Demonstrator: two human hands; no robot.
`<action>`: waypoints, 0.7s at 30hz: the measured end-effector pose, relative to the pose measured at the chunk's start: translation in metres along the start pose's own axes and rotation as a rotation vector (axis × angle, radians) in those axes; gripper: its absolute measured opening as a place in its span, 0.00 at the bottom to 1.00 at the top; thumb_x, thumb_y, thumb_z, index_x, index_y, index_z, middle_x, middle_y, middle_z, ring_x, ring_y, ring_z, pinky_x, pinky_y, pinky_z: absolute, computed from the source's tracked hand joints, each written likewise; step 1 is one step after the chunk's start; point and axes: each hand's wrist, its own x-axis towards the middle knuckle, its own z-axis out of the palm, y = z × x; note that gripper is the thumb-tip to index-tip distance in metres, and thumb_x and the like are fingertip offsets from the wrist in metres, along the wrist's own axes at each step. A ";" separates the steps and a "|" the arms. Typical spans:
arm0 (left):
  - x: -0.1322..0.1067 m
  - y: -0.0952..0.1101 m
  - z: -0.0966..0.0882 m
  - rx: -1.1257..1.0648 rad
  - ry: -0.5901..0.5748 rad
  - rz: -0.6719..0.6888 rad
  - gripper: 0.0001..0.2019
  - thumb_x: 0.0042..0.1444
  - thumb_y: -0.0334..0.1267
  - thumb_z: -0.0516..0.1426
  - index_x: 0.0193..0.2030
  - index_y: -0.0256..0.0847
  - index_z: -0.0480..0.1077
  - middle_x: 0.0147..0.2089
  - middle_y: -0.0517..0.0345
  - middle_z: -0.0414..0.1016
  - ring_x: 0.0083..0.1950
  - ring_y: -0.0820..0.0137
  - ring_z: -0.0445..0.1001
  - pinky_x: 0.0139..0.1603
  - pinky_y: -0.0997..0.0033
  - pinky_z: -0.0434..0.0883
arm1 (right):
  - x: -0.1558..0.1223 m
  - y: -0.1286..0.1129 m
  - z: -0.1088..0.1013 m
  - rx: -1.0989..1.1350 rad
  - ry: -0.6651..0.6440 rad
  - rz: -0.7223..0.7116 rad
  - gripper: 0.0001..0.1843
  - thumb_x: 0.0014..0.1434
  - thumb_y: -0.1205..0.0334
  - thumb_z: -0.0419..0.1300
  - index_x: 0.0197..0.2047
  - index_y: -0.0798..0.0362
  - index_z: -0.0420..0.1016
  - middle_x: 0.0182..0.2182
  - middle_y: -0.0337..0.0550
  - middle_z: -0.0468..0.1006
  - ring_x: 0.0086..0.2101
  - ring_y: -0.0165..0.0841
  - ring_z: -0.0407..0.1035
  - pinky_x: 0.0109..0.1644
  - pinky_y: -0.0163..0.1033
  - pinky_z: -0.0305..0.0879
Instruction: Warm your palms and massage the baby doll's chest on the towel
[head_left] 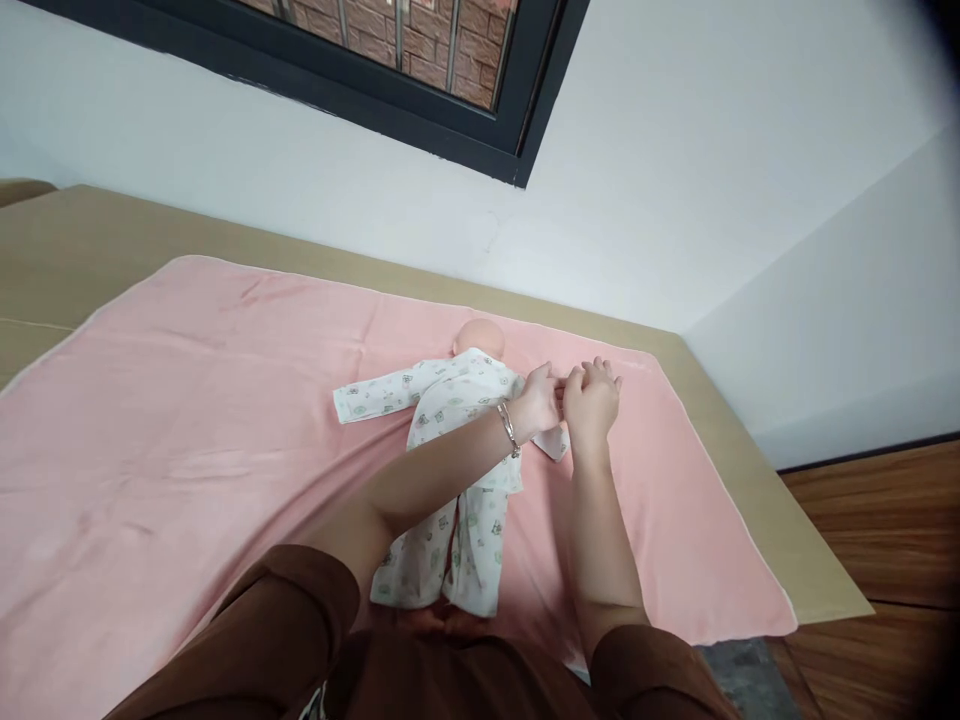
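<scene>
A baby doll [480,338] lies on a pink blanket, dressed in a white patterned top [465,390] and matching trousers [480,540]. Its sleeve on the left [375,395] is stretched out flat. My left hand [538,400], with a silver bracelet [508,428] at the wrist, is closed at the doll's right-side sleeve [553,443], whose end shows below it. Close against it, my right hand [592,402] has its thumb and forefinger pinched together while the other fingers stick out. What lies between the fingertips is hidden. The doll's feet [424,620] show near my body.
The pink blanket [187,400] covers most of a light wooden table [780,540]. Behind the table is a white wall [600,200] with a dark-framed window [517,150]. Wooden panelling [885,530] is at the right, beyond the table edge.
</scene>
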 end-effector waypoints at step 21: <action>-0.150 0.068 -0.043 0.530 0.002 0.214 0.31 0.67 0.53 0.34 0.54 0.36 0.70 0.50 0.44 0.77 0.59 0.56 0.72 0.63 0.49 0.67 | -0.100 -0.126 -0.017 0.415 -0.423 -0.458 0.33 0.69 0.55 0.42 0.74 0.52 0.40 0.72 0.47 0.43 0.71 0.43 0.32 0.73 0.62 0.34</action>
